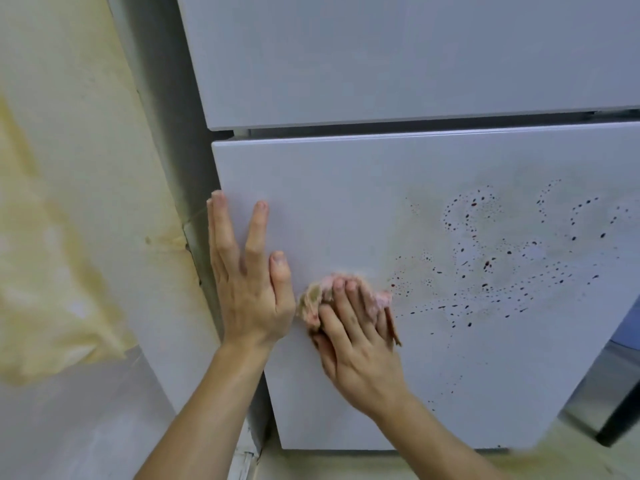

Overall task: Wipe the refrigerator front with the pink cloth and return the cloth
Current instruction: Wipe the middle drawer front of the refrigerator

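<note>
The white refrigerator's lower door fills the middle of the head view, under the upper door. Dark red droplets and a hazy smear speckle the lower door's right half. My right hand presses the crumpled pink cloth, soiled brown in places, flat against the door just left of the spots. My left hand lies flat on the door's left edge, fingers spread, holding nothing.
A stained, yellowed wall stands close on the left of the refrigerator. A pale floor runs below the door. At the right edge a dark metallic object stands on the floor.
</note>
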